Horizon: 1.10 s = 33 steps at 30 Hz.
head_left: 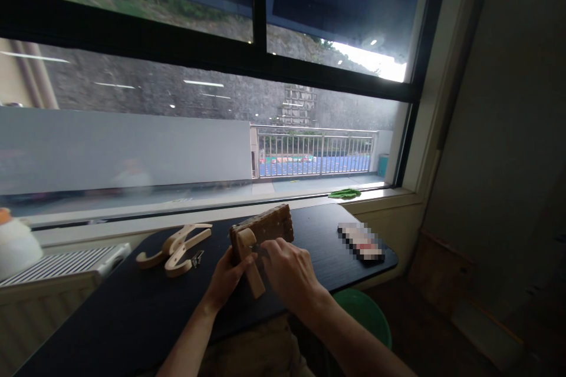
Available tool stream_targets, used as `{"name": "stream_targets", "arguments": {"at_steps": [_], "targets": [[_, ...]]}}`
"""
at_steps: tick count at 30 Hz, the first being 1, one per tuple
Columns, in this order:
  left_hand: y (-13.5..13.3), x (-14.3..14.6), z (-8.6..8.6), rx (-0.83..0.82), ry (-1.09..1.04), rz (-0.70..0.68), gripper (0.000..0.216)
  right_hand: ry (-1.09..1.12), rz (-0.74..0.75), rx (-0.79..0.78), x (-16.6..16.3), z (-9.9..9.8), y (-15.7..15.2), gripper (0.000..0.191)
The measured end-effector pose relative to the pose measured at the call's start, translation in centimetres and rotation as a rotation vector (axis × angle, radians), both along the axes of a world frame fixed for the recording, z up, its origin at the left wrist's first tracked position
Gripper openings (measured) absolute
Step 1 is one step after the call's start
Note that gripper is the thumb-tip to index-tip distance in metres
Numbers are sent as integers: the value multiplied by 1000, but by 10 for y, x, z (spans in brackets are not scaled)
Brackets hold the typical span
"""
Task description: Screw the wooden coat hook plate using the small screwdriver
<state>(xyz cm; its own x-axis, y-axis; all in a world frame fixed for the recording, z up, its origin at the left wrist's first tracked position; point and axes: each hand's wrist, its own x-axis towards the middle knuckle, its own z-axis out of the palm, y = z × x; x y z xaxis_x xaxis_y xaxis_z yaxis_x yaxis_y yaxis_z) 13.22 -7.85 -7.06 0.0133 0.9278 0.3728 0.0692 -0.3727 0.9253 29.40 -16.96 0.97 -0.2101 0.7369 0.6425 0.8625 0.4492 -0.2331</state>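
A brown, thick block with a scalloped edge, shaped like a biscuit [274, 222], stands tilted at the near side of the dark table. In front of it is a pale curved wooden piece [255, 280], with its rounded end up. My left hand [226, 280] is closed around that wooden piece, its thumb across the front, and lies against the block's left side. Beside the rounded end, the fingers of my right hand [287, 268] are pinched together; what they hold is hidden. More curved wooden pieces [179, 250] lie to the left, with several small screws [197, 258] by them.
The dark tabletop [128, 306] reaches the window sill. A blurred-out flat object [361, 241] lies at its right end. A green cloth [345, 194] rests on the sill. Below the right edge is a green round stool or tub [365, 315]; a radiator [66, 274] stands left.
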Motion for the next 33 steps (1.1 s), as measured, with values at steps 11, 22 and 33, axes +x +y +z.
{"name": "stream_targets", "arguments": {"at_steps": [11, 22, 33], "targets": [[-1, 0, 1, -6, -2, 21, 43, -53, -100, -44, 3, -11, 6, 26], [3, -3, -4, 1, 11, -10, 37, 95, 69, -53, 4, -6, -4, 24], [-3, 1, 4, 3, 13, -3, 40, -7, 17, 4, 5, -3, -1, 14]]}}
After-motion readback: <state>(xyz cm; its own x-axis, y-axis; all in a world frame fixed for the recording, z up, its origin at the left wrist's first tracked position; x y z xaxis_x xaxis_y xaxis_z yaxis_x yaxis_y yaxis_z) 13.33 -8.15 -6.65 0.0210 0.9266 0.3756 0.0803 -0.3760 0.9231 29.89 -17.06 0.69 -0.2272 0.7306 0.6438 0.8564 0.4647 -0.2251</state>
